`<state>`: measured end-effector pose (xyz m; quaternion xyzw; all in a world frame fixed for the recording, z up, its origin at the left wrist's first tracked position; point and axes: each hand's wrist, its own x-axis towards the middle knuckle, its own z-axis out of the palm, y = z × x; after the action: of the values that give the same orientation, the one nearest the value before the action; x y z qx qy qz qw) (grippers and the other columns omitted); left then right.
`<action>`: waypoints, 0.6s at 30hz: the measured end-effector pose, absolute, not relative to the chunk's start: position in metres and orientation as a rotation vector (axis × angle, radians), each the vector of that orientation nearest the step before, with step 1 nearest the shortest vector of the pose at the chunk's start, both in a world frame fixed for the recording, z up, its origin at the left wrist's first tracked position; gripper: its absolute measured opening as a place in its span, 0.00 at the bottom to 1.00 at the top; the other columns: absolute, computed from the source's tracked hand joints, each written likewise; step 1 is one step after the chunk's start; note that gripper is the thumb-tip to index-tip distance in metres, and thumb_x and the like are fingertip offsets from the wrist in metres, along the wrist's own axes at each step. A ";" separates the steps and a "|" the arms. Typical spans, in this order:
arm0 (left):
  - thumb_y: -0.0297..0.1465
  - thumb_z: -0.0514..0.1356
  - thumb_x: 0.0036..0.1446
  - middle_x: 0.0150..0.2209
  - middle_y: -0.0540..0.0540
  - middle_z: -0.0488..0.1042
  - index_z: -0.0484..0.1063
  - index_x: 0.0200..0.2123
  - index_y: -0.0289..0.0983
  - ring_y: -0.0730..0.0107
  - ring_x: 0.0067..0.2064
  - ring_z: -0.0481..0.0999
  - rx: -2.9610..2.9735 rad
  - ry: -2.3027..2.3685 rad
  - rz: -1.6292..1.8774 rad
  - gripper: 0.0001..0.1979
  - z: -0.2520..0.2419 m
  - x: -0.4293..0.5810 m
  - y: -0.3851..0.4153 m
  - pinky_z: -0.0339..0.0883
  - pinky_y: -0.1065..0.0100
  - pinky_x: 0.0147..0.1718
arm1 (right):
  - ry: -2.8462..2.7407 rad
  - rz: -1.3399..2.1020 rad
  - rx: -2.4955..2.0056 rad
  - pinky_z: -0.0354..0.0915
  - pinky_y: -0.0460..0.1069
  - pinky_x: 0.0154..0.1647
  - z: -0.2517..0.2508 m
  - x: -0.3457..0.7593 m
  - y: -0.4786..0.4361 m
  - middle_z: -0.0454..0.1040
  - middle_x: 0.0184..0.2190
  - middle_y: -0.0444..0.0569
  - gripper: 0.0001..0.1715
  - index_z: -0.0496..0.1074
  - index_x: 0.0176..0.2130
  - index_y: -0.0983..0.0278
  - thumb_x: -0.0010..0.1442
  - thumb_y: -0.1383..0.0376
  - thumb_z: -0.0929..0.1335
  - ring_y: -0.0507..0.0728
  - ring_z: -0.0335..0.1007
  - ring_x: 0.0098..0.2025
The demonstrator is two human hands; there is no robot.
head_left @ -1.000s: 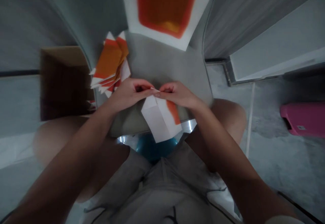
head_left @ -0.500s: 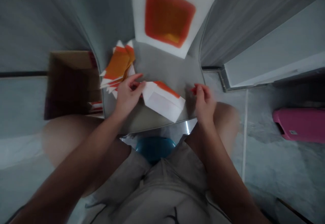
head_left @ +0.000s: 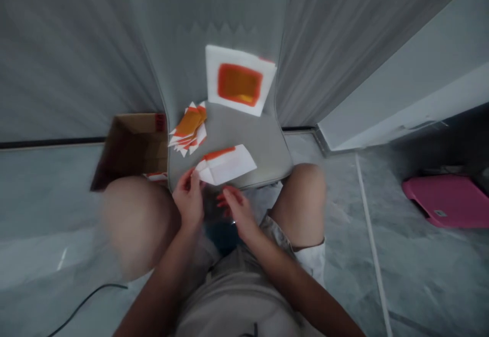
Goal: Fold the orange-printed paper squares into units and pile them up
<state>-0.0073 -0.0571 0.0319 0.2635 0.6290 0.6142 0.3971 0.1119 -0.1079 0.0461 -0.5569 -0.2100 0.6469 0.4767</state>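
Left hand point(head_left: 190, 194) in a pinch, right hand point(head_left: 236, 205) free with fingers loosely bent, both at the near edge of a grey, smooth-covered chair point(head_left: 237, 131) with a tall backrest. Tan cardboard box point(head_left: 139, 124) on the floor left of chair, its top uncovered. Pink plastic object point(head_left: 453, 200) on grey floor, well apart to the right. White stack point(head_left: 212, 75) with printed orange square at the back of the seat. Fanned pile of orange-and-white folded paper pieces point(head_left: 191, 122) on the seat's left side. Single white folded paper with orange edge point(head_left: 229, 166) over the seat front, left end gripped by left hand; right hand just below, apart from it.
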 end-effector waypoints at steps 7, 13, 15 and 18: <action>0.30 0.68 0.59 0.39 0.53 0.81 0.79 0.42 0.41 0.80 0.34 0.80 0.244 1.423 1.531 0.07 0.040 0.014 -0.103 0.75 0.78 0.37 | -0.582 1.462 -1.458 0.66 0.49 0.28 0.047 0.109 -0.095 0.83 0.36 0.51 0.15 0.78 0.37 0.61 0.54 0.54 0.74 0.58 0.77 0.33; 0.25 0.67 0.62 0.33 0.51 0.81 0.78 0.37 0.39 0.79 0.32 0.81 0.022 1.371 1.378 0.03 0.055 0.028 -0.121 0.75 0.79 0.33 | -0.761 1.444 -1.484 0.68 0.47 0.34 0.053 0.136 -0.078 0.83 0.35 0.49 0.12 0.78 0.37 0.63 0.56 0.58 0.70 0.58 0.78 0.37; 0.24 0.66 0.63 0.33 0.51 0.81 0.76 0.36 0.39 0.78 0.33 0.82 0.002 1.364 1.375 0.04 0.061 0.039 -0.119 0.75 0.79 0.32 | -0.840 1.418 -1.461 0.69 0.47 0.37 0.056 0.144 -0.064 0.84 0.39 0.50 0.12 0.79 0.40 0.64 0.58 0.61 0.69 0.57 0.78 0.40; 0.23 0.66 0.63 0.33 0.51 0.80 0.74 0.35 0.39 0.77 0.34 0.83 0.001 1.321 1.342 0.06 0.069 0.057 -0.104 0.76 0.79 0.33 | -1.011 1.312 -1.504 0.70 0.48 0.42 0.062 0.159 -0.036 0.84 0.43 0.51 0.14 0.79 0.45 0.64 0.60 0.64 0.68 0.57 0.79 0.43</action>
<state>0.0568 -0.1036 0.0686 0.0002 0.5671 0.5761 0.5887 0.1591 -0.0360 0.0617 -0.6048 -0.4065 0.5274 0.4369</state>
